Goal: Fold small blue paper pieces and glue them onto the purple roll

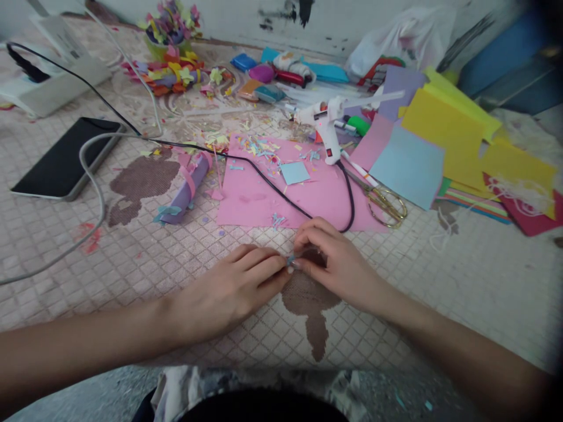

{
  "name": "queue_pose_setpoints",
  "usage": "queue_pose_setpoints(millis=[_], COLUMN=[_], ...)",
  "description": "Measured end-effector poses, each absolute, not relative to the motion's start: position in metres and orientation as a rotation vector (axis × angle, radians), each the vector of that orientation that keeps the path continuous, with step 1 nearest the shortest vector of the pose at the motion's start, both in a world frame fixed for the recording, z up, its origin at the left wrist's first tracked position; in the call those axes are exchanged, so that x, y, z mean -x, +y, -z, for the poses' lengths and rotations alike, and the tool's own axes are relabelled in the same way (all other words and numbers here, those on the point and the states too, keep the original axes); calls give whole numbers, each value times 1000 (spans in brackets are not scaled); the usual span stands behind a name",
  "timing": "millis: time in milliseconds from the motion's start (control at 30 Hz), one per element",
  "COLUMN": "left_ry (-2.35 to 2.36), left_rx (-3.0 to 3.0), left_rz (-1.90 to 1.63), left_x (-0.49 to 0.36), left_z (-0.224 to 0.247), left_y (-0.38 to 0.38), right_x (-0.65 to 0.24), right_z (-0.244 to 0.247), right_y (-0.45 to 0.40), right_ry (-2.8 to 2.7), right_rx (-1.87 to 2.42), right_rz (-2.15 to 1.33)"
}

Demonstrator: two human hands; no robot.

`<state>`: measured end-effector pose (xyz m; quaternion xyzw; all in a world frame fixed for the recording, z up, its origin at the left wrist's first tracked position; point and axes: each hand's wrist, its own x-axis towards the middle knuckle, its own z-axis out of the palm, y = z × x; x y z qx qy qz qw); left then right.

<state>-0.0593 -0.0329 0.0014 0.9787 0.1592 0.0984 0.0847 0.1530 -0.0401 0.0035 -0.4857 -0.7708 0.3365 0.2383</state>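
Between my fingertips, low over the tablecloth, is a small piece of light blue paper (291,260), mostly covered by the fingers. My left hand (246,275) pinches it from the left side. My right hand (328,258) has thumb and index finger closed on its right end. Just beyond the hands lies a pink sheet (250,205) with paper scraps and a light blue square (295,173) on it. A white glue gun (328,129) stands at that sheet's far right, its black cord looping toward my right hand. Gold-handled scissors (387,205) rest beside it.
A purple paper roll (187,190) with pink and blue strips lies left of the pink sheet. Farther left are a phone (65,158) and a power strip (57,88), with cables crossing the table. Coloured paper sheets (444,135) pile up at right. Paper flowers (171,26) stand at the back.
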Motion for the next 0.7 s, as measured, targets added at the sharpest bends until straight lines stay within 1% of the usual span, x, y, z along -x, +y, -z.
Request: queue_pose_setpoints(millis=[100,233,433,533,700], left_ry=[465,451,658,679,636], left_rx=[-2885,-2785,-2445,-2339,-2318], left_rz=[-322,-454,-616,-593,-458], left_x=[62,66,61,56,49], left_z=[1,7,5,1,-5], left_y=[-33,-32,-26,-19,-4], right_x=[-152,-153,-153,-153,-155], right_z=[-3,-3,-3,-3,-3], right_y=[-41,-42,-43,-44,-43], right_ry=[-2127,-2146,-2165,-2188,-2204], right_rx=[1335,1326,1333,1328,1319], right_rz=[-907,-888,-869,-852,-881])
